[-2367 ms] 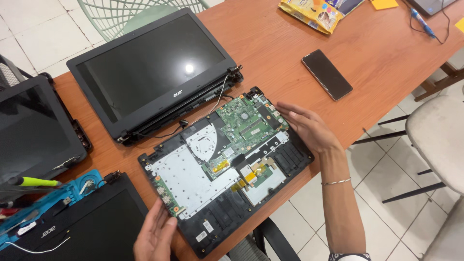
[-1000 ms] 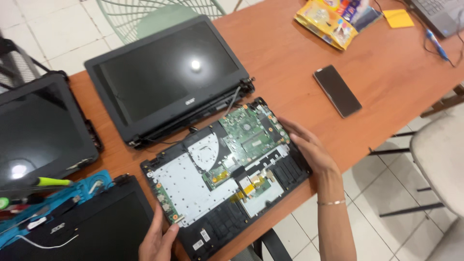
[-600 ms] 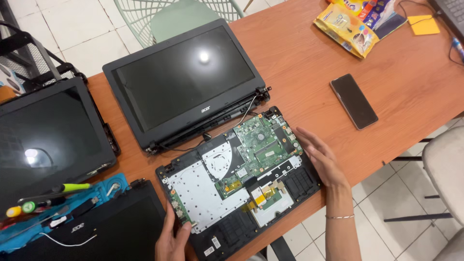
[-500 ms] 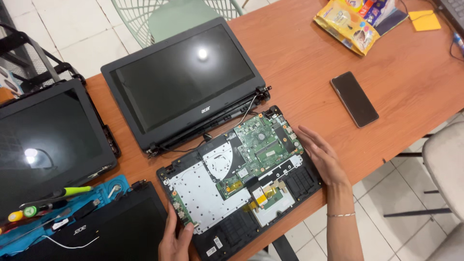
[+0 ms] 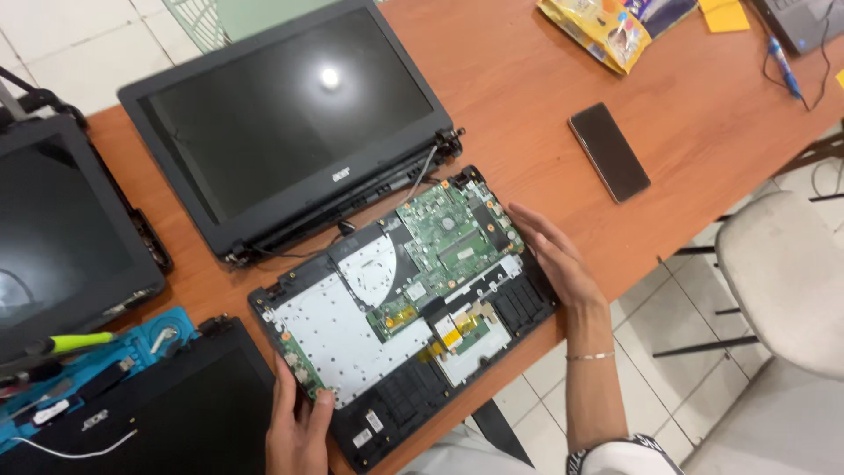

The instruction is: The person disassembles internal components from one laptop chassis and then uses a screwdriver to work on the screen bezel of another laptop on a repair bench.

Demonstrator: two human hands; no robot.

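Observation:
An opened black laptop base (image 5: pixel 352 330) lies on the wooden table, its green circuit board (image 5: pixel 444 233) and silver plate exposed. A detached black screen panel (image 5: pixel 281 123) lies just behind it, joined by thin cables. My left hand (image 5: pixel 299 427) grips the base's near left corner, thumb on top. My right hand (image 5: pixel 554 259) rests flat against the base's right edge, fingers straight and together.
A second dark screen (image 5: pixel 61 237) lies at far left, a third laptop (image 5: pixel 149 413) at the near left with a blue tool mat (image 5: pixel 97 352) and a green-handled screwdriver (image 5: pixel 75 341). A phone (image 5: pixel 608 151), snack packet (image 5: pixel 598 31) and pen (image 5: pixel 781 66) lie behind. A pale chair (image 5: pixel 774 281) stands to the right.
The view has swung so the table contents sit further right and lower. My right hand slid down along the base's right edge; my left hand stays at the near left corner.

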